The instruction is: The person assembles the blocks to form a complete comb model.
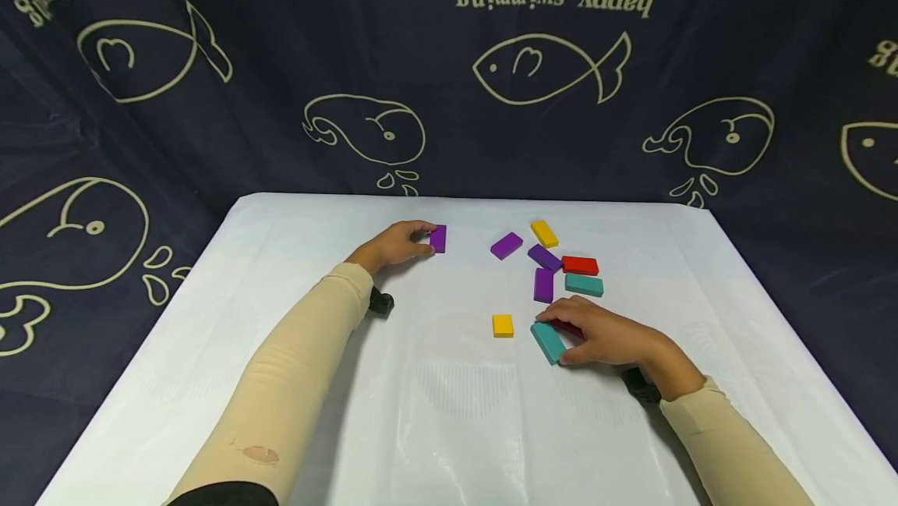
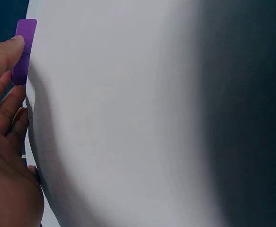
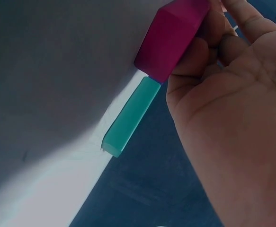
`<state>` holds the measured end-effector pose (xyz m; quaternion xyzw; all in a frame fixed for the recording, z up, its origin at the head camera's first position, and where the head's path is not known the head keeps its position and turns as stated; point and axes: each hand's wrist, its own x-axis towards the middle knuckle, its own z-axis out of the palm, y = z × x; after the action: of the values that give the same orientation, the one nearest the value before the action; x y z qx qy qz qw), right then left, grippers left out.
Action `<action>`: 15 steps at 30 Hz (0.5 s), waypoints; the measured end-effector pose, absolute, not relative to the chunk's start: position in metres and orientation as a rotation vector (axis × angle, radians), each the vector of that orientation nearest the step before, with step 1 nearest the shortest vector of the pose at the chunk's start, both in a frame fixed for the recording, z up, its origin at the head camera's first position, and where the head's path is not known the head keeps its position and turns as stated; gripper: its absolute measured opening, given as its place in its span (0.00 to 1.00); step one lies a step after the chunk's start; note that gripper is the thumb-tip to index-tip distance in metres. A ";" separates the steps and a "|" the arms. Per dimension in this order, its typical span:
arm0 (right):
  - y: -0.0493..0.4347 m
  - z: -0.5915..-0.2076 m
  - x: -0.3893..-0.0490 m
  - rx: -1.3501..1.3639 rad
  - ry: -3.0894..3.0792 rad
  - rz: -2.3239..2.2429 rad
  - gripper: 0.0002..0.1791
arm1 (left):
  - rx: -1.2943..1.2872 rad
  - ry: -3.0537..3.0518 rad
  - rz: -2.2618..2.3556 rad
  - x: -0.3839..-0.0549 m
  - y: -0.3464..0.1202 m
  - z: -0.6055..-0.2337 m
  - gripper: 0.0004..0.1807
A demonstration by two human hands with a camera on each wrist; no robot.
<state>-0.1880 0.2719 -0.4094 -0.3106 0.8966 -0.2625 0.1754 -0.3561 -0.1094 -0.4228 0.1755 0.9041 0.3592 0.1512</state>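
Note:
At the far middle of the white table, my left hand point(image 1: 395, 244) pinches a purple block point(image 1: 440, 239) between thumb and fingers. The left wrist view shows the same purple block point(image 2: 28, 35) with a faint line across it. On the right, my right hand point(image 1: 612, 336) grips a teal block point(image 1: 548, 343) near its two ends. A dark red block point(image 1: 570, 328) lies beneath its fingers, partly hidden. In the right wrist view, curled fingers meet the magenta-looking red block point(image 3: 173, 40), with a teal block point(image 3: 132, 118) just past it.
Left of my right hand lies a small yellow block point(image 1: 502, 326). Beyond it are purple blocks point(image 1: 543, 285), a red block point(image 1: 580, 265), another teal block point(image 1: 584, 284) and a yellow block point(image 1: 544, 233). A dark printed curtain point(image 1: 449, 155) hangs behind the table point(image 1: 456, 444).

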 end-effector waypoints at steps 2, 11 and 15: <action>0.271 -0.409 -0.187 -0.861 2.536 -0.746 0.32 | 0.497 2.590 1.042 -0.357 -0.110 -0.423 0.31; 0.271 -0.409 -0.187 -0.854 2.550 -0.735 0.31 | 0.507 2.561 1.101 -0.355 -0.114 -0.425 0.31; 0.271 -0.410 -0.187 -0.873 2.567 -0.730 0.30 | 0.519 2.555 1.096 -0.355 -0.115 -0.425 0.31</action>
<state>-0.1868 0.2709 -0.4101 -0.3065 0.9014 -0.2566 0.1663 -0.3554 -0.1147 -0.4251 0.1812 0.8924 0.3827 0.1562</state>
